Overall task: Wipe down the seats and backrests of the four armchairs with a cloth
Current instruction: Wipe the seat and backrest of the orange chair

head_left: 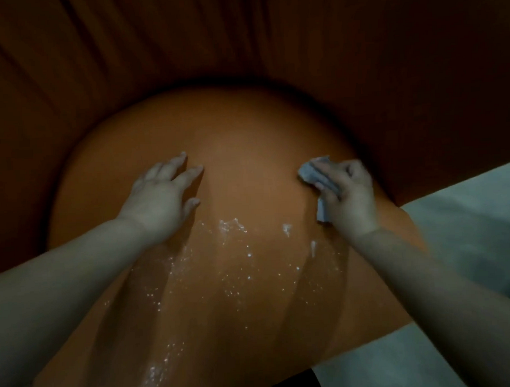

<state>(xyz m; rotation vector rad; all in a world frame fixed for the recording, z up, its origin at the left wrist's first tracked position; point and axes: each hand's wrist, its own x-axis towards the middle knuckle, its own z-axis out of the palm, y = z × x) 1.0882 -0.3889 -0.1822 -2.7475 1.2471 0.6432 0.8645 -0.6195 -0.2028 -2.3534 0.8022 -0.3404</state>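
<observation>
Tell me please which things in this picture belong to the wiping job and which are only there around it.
Belong to the job:
cloth, gripped by the right hand
orange seat, with white specks
backrest
left hand, resting open on the seat

Only around:
pale floor at the right

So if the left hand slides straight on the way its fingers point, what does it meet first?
Bare seat ahead of the left hand, then probably the dark crease where the backrest starts; depth there is unclear.
</observation>
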